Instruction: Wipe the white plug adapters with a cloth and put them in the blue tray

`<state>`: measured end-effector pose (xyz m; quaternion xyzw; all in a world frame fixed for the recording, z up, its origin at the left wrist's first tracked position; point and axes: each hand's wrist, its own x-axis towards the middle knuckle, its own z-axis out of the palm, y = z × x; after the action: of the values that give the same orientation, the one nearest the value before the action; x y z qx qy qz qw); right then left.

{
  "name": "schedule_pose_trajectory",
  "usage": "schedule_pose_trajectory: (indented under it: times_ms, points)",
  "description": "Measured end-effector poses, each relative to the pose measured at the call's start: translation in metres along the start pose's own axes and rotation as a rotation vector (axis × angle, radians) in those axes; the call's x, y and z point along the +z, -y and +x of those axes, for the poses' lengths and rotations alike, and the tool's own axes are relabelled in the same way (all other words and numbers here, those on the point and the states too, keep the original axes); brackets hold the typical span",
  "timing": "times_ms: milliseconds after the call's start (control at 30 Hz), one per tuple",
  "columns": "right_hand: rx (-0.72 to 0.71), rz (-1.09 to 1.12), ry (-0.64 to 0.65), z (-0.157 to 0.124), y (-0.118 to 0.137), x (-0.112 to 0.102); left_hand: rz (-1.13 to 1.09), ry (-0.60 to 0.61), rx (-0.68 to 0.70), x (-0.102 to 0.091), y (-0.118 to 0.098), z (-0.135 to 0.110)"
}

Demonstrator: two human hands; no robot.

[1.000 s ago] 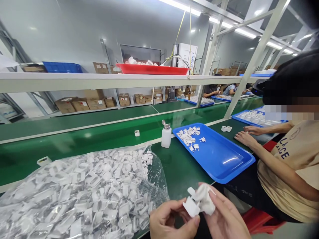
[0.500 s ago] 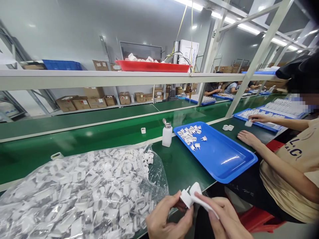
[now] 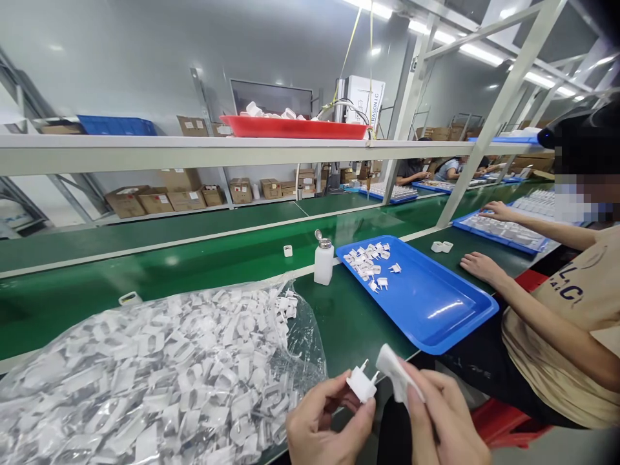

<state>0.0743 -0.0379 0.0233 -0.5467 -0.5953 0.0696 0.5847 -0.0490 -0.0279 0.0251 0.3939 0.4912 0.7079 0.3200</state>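
Observation:
My left hand [image 3: 329,416] holds a white two-pin plug adapter [image 3: 361,382] by its body, with the metal pins pointing up and away from me. My right hand [image 3: 448,416] pinches a folded white cloth [image 3: 397,374] whose edge sits just right of the plug, apart from it. Both hands are low in the view, above the dark green bench. To their left lies a large clear plastic bag [image 3: 145,381] full of white plug parts.
A blue tray [image 3: 426,300] holds a pile of white plugs, and a white dispensing bottle [image 3: 323,263] stands beside it. A co-worker [image 3: 557,297] sits at the right with another tray. Green conveyor belts run behind, below a shelf holding a red tray [image 3: 293,127].
The cloth has come off the plug, and the pins now show clearly. Small white pieces on the belt have moved to the right. The co-worker's hand has moved farther along the far tray.

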Motion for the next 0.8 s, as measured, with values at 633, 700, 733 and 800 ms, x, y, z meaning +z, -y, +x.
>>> schedule_pose_trajectory:
  times_ms: [633,700,733,800]
  points:
    - [0.422,0.433,0.302,0.006,0.005,0.007,-0.467,0.295,-0.617,-0.006,-0.006,0.019]
    - [0.592,0.608,0.332,0.008,-0.001,0.009,-0.541,0.307,-0.710,-0.004,-0.003,0.018]
    - [0.674,0.730,0.321,0.009,-0.003,0.010,-0.582,0.296,-0.759,-0.003,-0.002,0.018]
    - [0.798,0.925,0.216,0.012,-0.007,0.015,-0.660,0.253,-0.864,-0.001,-0.002,0.018]
